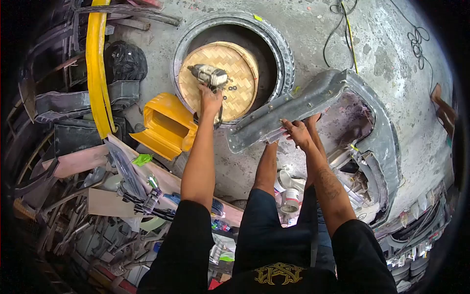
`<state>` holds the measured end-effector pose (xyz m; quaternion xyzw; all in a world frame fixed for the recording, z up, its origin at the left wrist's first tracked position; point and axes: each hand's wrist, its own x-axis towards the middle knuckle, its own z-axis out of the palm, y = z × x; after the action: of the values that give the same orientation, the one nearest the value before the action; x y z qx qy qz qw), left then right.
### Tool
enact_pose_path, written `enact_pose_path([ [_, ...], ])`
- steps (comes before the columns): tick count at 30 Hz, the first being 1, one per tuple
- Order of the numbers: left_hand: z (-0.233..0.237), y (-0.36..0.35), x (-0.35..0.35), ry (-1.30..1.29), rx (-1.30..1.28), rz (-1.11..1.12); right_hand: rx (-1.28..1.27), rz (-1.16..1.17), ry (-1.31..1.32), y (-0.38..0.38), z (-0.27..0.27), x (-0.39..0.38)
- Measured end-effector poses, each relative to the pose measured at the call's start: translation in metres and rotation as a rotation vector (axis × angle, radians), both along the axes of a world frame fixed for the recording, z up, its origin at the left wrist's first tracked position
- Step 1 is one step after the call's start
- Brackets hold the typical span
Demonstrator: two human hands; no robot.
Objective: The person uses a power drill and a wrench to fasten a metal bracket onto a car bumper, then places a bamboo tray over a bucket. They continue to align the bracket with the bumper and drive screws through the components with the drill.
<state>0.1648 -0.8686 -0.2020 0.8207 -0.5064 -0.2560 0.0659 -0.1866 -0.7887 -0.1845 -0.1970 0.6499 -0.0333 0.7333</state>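
Note:
My left hand (210, 99) is closed around the handle of a cordless drill (211, 76), which is over a round woven bamboo tray (240, 63). Several small dark rings or washers (232, 88) lie on the weave beside the drill. My right hand (297, 133) grips the lower edge of a long grey moulded panel (279, 115), its fingers on the near rim. The panel has a row of small fasteners along it and curves round at the right. Its left end reaches close to the tyre (289, 59) that surrounds the tray.
A yellow plastic housing (166, 125) stands left of the tyre, near a long yellow strip (96, 63) and a black bag (126, 60). Scrap panels and tools crowd the lower left. Cans (290, 200) stand between my legs. Cables (346, 32) lie at the upper right. Another person's limb (443, 108) shows at the right edge.

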Motion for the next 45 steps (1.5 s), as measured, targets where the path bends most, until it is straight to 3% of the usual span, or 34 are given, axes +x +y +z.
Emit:
enact_pose_path([
  [3, -0.005, -0.026, 0.001, 0.075, 0.195, 0.131, 0.034, -0.012, -0.027, -0.001, -0.001, -0.001],
  [5, -0.020, -0.024, 0.001, 0.016, 0.208, 0.103, 0.019, -0.026, -0.041, 0.003, -0.005, 0.000],
  [8, -0.024, -0.024, -0.009, -0.085, 0.131, 0.099, 0.013, -0.004, -0.025, 0.000, -0.002, 0.000],
  [31, -0.008, -0.085, -0.027, 0.049, 0.068, 0.277, -0.003, -0.013, -0.039, 0.001, 0.000, 0.003],
  [37, 0.003, -0.090, -0.029, 0.099, 0.037, 0.233, -0.013, -0.010, -0.046, 0.000, 0.005, 0.002],
  [38, 0.012, -0.085, -0.034, 0.247, -0.052, 0.267, -0.032, -0.040, -0.050, 0.001, 0.007, 0.001],
  [40, -0.007, -0.061, -0.027, -0.144, -0.241, 0.073, -0.004, -0.083, -0.069, 0.008, 0.002, -0.001],
  [42, -0.001, -0.037, -0.037, -0.280, -0.445, -0.058, 0.014, -0.171, -0.160, 0.014, -0.004, -0.005],
  [43, 0.027, -0.017, -0.064, -0.159, -0.526, -0.053, 0.012, -0.177, -0.161, 0.018, -0.005, -0.005],
  [45, 0.058, 0.019, -0.112, 0.474, -0.079, 0.022, 0.103, -0.458, -0.285, 0.026, -0.005, -0.006],
])
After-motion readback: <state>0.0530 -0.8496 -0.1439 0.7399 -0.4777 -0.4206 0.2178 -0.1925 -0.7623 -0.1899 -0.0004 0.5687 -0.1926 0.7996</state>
